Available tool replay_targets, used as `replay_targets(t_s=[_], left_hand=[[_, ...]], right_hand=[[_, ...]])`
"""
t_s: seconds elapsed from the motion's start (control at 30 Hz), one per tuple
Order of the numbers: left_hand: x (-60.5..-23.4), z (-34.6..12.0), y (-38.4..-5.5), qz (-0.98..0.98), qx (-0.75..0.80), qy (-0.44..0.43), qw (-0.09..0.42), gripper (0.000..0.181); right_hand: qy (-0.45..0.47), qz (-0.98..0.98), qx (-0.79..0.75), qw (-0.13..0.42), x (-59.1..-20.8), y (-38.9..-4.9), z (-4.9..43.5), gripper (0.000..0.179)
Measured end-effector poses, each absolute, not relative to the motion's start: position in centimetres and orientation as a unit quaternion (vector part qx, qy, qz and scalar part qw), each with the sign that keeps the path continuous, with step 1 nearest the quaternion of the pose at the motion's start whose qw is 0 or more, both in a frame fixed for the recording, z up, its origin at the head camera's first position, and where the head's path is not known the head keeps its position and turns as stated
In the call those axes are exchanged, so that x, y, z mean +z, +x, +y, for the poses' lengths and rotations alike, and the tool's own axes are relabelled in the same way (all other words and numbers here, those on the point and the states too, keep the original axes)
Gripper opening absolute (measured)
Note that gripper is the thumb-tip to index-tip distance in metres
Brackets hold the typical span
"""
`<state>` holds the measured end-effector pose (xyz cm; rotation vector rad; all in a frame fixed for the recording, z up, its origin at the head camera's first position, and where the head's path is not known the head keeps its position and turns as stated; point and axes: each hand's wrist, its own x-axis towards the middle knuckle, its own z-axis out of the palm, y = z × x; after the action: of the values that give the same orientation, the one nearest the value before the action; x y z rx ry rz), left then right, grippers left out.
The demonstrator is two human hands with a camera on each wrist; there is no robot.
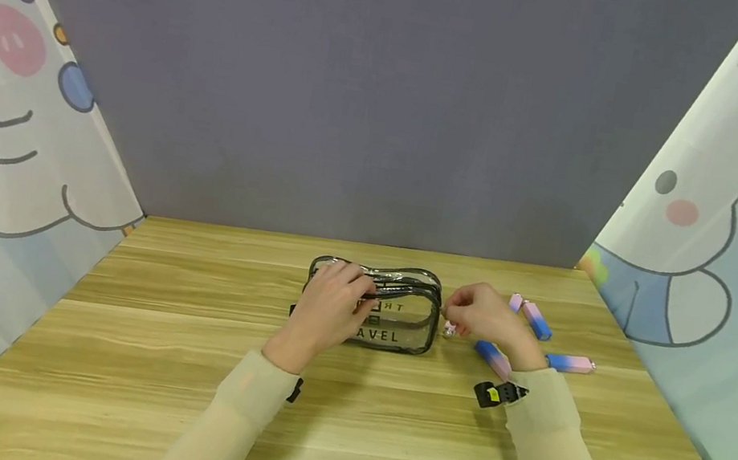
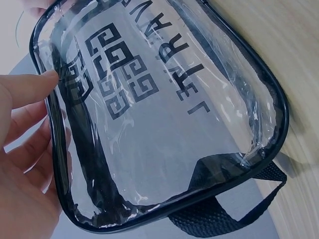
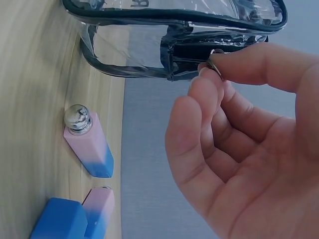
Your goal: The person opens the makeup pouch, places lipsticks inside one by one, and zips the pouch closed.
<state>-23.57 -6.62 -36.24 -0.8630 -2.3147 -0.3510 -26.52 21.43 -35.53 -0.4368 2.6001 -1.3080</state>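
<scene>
A clear pouch (image 1: 417, 324) with black piping and dark lettering stands upright on the worktop (image 1: 154, 373), about midway along the far edge and a little in from it. The left hand (image 1: 332, 297) is partly closed on the pouch's upper rim, thumb on one side and bent fingers on the other. At that end a black webbing loop (image 2: 214, 219) projects from the pouch. The right hand (image 1: 490, 315) has thumb and forefinger brought together on a small metal zip pull (image 3: 215, 68) at the pouch's right end, its other fingers bent. One pink-and-blue bottle (image 1: 449, 330) with a silvery ball top is just beside that end, partly hidden by the right hand; further bottles (image 1: 536, 321) lie between there and the worktop's right edge. A grey panel (image 1: 376, 101) rises behind the far edge.
</scene>
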Motion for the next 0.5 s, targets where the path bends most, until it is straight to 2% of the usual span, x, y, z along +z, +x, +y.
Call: replay_targets(t_s=[0.5], left_hand=[[-36.33, -6.42, -23.45, -0.881, -0.126, -0.326, 0.319, 0.009]], right_hand=[[-0.151, 0.885, -0.428, 0.106, -35.72, -26.42, 21.72, 0.017]])
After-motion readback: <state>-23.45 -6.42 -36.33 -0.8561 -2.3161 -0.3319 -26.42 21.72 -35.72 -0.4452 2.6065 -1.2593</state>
